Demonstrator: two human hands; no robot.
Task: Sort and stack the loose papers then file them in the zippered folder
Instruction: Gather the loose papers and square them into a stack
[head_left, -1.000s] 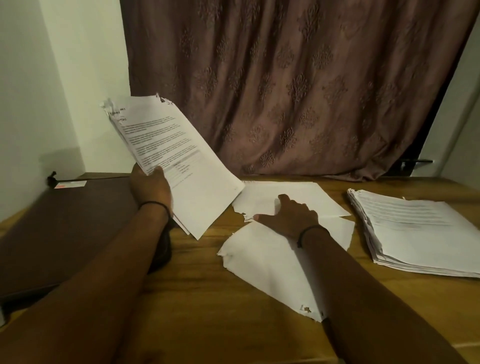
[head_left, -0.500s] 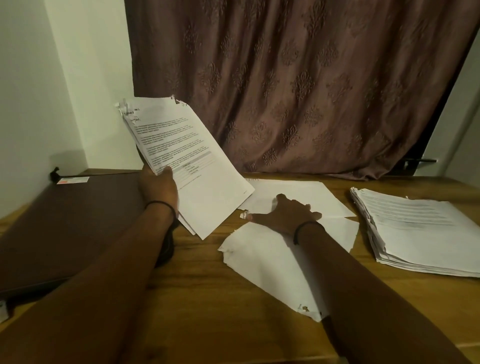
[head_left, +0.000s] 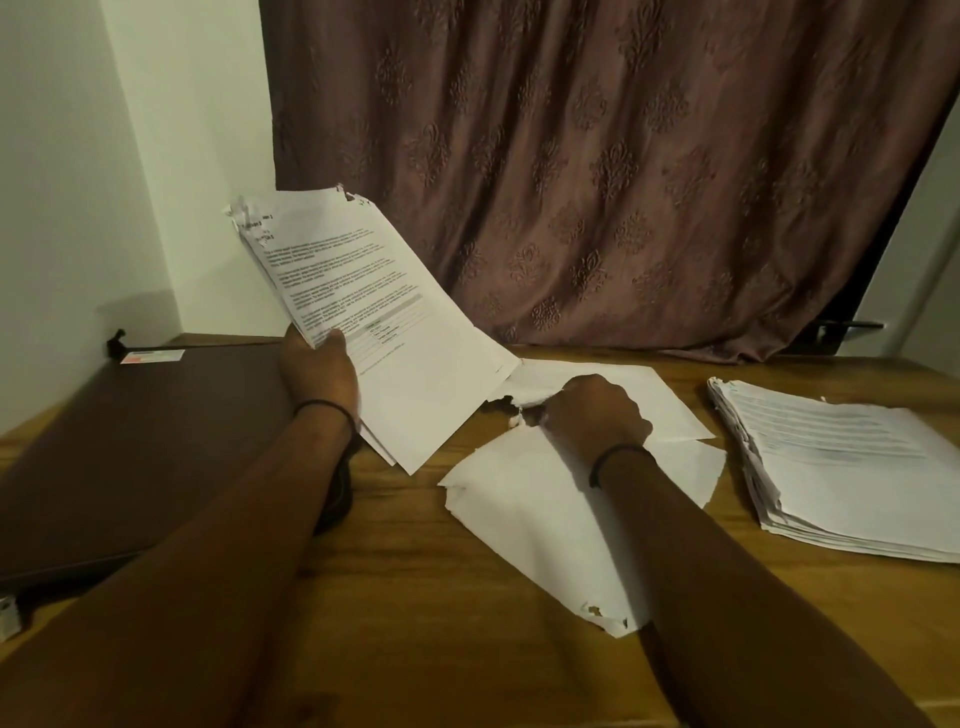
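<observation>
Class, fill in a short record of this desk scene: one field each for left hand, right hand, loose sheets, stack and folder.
left hand: holds raised sheaf of printed white pages
right hand: curled, pinching torn corner of far blank white sheet
loose sheets: second blank white sheet lies nearer
stack: thick pile of printed papers, right
folder: dark brown folder, left, closed
surface: wooden table

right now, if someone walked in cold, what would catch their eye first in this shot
The held sheaf of printed pages, raised upright at centre left in the left hand, draws the eye first. Next, the right hand pinches the torn edge of a loose sheet lying on the wooden table. A neat paper stack sits at far right, and the dark folder lies closed at left.
</observation>
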